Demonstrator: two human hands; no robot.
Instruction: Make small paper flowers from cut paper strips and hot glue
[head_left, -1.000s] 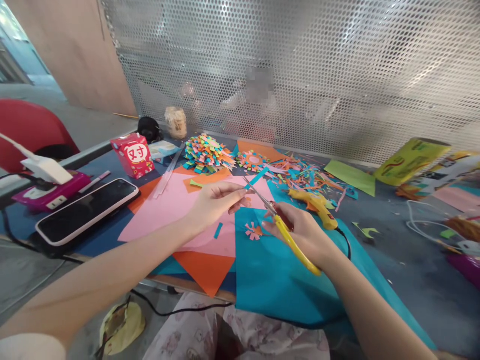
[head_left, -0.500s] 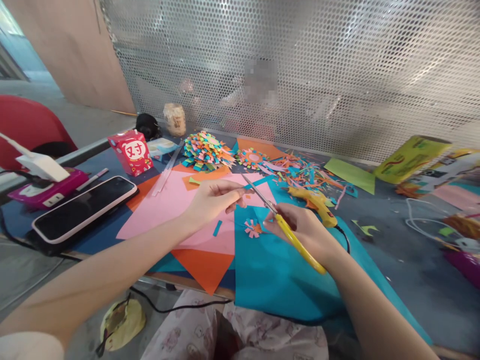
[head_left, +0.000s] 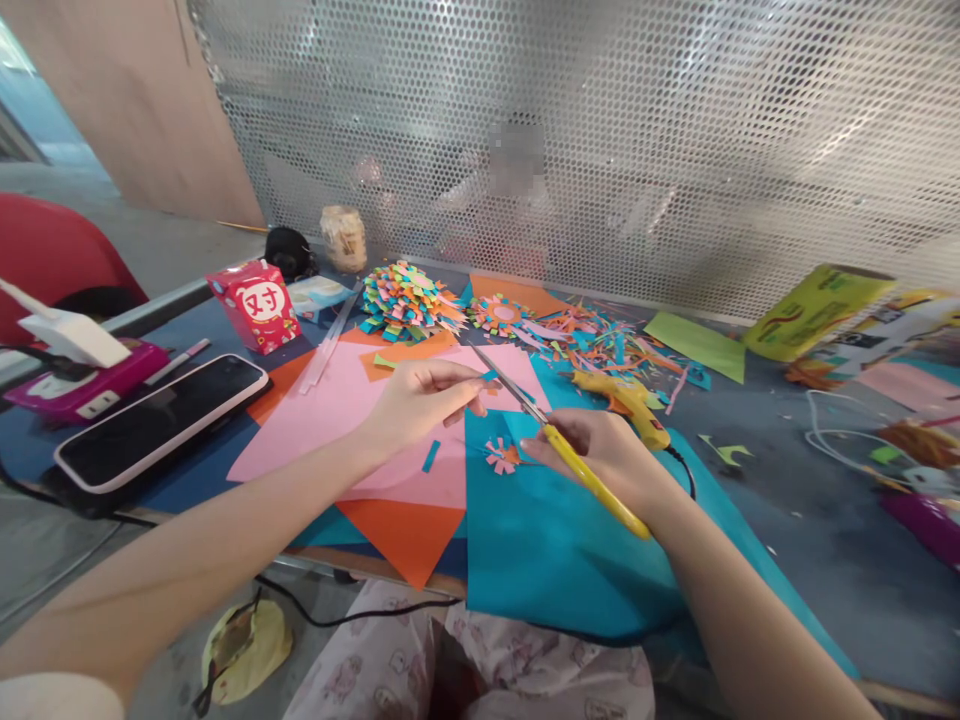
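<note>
My right hand point(head_left: 611, 455) grips yellow-handled scissors point(head_left: 581, 470), whose blades point up and left toward my left hand. My left hand point(head_left: 420, 400) pinches a small scrap of coloured paper point(head_left: 489, 378) at the blade tips, above a pink sheet point(head_left: 352, 420). A small pink and orange fringed paper flower point(head_left: 501, 456) lies on the teal sheet point(head_left: 555, 550) just left of my right hand. An orange sheet point(head_left: 401, 535) pokes out under the pink one at the table's near edge.
A yellow glue gun point(head_left: 626, 400) lies behind my right hand, its cable trailing right. Farther back lie a pile of fringed paper pieces point(head_left: 405, 300) and paper scraps point(head_left: 600, 345). A phone point(head_left: 157, 420), a red carton point(head_left: 259, 305) and a charger point(head_left: 64, 335) sit at the left. A perforated metal screen point(head_left: 600, 130) backs the table.
The scissor blades have closed on the scrap in my left hand. Both hands have shifted slightly left in the picture as the view moved.
</note>
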